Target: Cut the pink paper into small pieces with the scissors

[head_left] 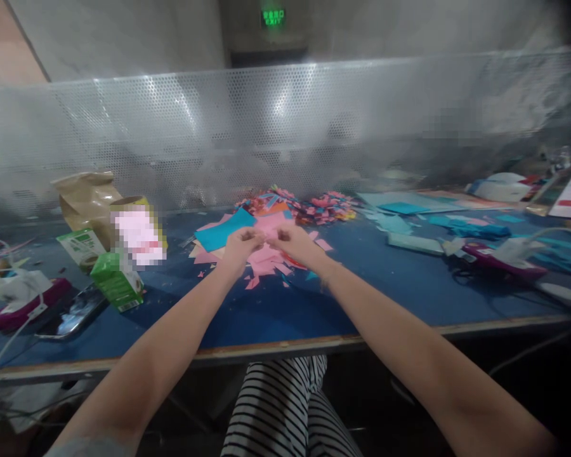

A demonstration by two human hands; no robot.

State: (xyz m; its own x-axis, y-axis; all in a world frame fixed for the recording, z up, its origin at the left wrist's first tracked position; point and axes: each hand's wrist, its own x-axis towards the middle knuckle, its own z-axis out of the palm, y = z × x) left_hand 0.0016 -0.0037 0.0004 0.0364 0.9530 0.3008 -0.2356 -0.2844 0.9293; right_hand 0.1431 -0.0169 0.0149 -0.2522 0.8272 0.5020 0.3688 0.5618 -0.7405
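My left hand (pixel 243 246) and my right hand (pixel 295 244) meet over the middle of the table, fingers pinched together. Between the fingertips is a piece of pink paper (pixel 272 223); its near edge is partly covered by the fingers and slightly blurred. Just left of my left hand lies a blue paper sheet (pixel 223 231), on top of other pink and cream sheets. Below the hands spreads a loose pile of pink paper scraps (pixel 265 261). A bit of orange paper (pixel 280 208) shows behind the pink piece.
Colourful small clippings (pixel 321 208) are heaped behind the hands. To the left stand a brown paper bag (pixel 88 197), green boxes (pixel 117 279) and a phone (pixel 73 312). Teal paper strips (pixel 471 226) and a purple corded device (pixel 504 261) lie right. A perforated metal screen (pixel 195 139) closes the back.
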